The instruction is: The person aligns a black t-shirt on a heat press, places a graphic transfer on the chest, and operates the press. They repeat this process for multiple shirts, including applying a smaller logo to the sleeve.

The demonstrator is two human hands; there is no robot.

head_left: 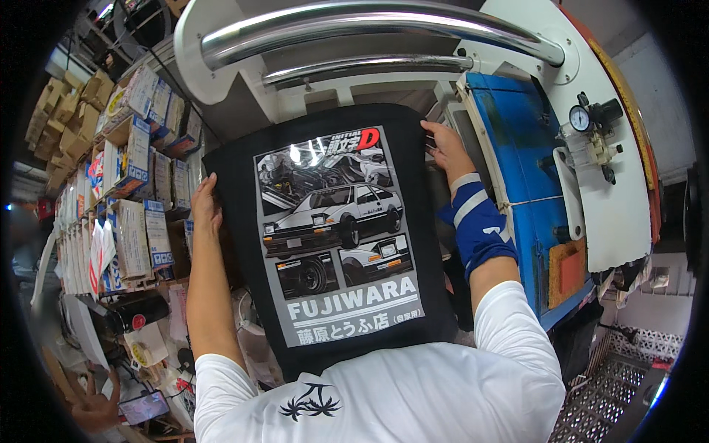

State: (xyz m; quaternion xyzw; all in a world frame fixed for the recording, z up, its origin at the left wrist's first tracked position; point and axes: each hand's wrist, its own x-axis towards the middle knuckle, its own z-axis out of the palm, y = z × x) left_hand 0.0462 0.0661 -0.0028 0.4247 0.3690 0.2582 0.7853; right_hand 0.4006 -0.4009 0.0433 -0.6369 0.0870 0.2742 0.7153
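A black T-shirt lies stretched flat in front of me, with a large print of white cars and lettering on it. The top of the print has a glossy shine. At the shirt's left edge, my left hand is closed on the cloth, its fingers partly hidden by the edge. Near the far right corner, my right hand pinches the shirt's edge, the thumb side up. A blue sleeve band covers my right forearm. My white-clad torso hides the near end of the shirt.
Chrome bars of a white machine cross beyond the shirt. A blue box-like unit and a pressure gauge stand at right. Stacked cartons fill the left. At lower left are another person's hand and a phone.
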